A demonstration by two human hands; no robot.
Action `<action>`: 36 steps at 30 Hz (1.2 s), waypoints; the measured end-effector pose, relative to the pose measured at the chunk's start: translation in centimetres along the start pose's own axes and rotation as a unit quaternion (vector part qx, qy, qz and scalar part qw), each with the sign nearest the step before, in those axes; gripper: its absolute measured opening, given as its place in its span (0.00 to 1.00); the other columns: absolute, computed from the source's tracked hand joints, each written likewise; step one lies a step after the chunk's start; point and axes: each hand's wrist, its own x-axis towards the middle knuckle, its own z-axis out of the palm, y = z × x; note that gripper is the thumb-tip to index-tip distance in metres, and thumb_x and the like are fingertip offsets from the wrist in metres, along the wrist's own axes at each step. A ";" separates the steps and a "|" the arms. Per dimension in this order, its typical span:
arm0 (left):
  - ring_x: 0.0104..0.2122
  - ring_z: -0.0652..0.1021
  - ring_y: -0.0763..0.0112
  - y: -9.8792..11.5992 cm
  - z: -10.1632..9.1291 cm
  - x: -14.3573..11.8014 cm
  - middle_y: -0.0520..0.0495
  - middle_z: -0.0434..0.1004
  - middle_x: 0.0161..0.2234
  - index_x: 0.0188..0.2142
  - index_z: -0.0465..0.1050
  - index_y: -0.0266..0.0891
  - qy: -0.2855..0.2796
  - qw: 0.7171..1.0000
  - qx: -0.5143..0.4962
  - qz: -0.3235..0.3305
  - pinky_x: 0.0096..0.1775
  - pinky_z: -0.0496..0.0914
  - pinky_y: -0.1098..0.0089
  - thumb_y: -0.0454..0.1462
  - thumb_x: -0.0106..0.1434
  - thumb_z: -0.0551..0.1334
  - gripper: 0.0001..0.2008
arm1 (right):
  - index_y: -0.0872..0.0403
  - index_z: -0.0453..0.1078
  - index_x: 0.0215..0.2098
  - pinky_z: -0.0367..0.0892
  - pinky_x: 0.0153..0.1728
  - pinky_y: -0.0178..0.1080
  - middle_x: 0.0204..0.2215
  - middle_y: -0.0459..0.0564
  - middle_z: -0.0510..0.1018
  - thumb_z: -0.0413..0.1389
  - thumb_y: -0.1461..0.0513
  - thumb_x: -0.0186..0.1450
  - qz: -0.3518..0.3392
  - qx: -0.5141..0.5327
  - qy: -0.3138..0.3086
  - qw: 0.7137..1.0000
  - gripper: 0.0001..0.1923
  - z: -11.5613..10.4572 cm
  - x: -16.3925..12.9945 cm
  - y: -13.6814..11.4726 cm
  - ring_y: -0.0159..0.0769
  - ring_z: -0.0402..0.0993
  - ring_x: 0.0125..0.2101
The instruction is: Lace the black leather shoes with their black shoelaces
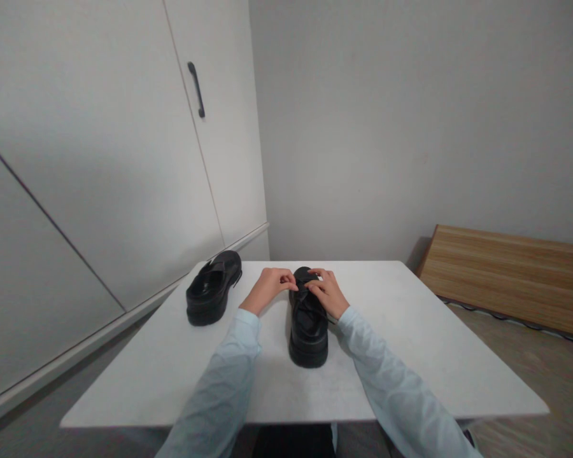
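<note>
A black lace-up shoe [308, 350] stands on the white table in front of me, heel towards me and toe pointing away. Over its lacing, my left hand [273, 284] comes in from the left, thumb and fingers pinched on the dark shoelace [302, 294]. From the right, my right hand [328, 294] also has its fingertips closed on the lace, close to the left ones. Black lace against black leather makes the exact strands hard to tell apart. The matching black shoe [205, 313] stands apart to the left, its lace end hanging by its right side.
Both shoes rest on a white table [401, 362]. White cabinet doors [124, 127] with a dark handle [197, 89] rise on the left. Behind the table is a plain grey wall [410, 127]. A wood-grain panel [506, 273] lies low on the right.
</note>
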 end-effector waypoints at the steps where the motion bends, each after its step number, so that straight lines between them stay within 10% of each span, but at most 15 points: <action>1: 0.27 0.76 0.69 0.0 0.0 0.0 0.48 0.78 0.24 0.25 0.77 0.38 -0.001 1.000 -0.003 -0.003 0.33 0.66 0.71 0.42 0.54 0.64 0.10 | 0.48 0.78 0.33 0.57 0.53 0.50 0.49 0.50 0.69 0.50 0.64 0.63 0.003 -0.004 -0.003 1.000 0.13 0.1 0.0 0.0 0.43 0.59 0.49; 36: 0.29 0.78 0.68 0.2 0.1 -0.3 0.46 0.79 0.27 0.32 0.76 0.35 -0.035 0.982 -0.176 -0.065 0.35 0.69 0.68 0.34 0.46 0.68 0.11 | 0.49 0.75 0.26 0.56 0.48 0.54 0.47 0.49 0.72 0.51 0.62 0.60 0.132 0.010 -0.035 0.991 0.11 0.9 0.9 -0.2 0.46 0.60 0.50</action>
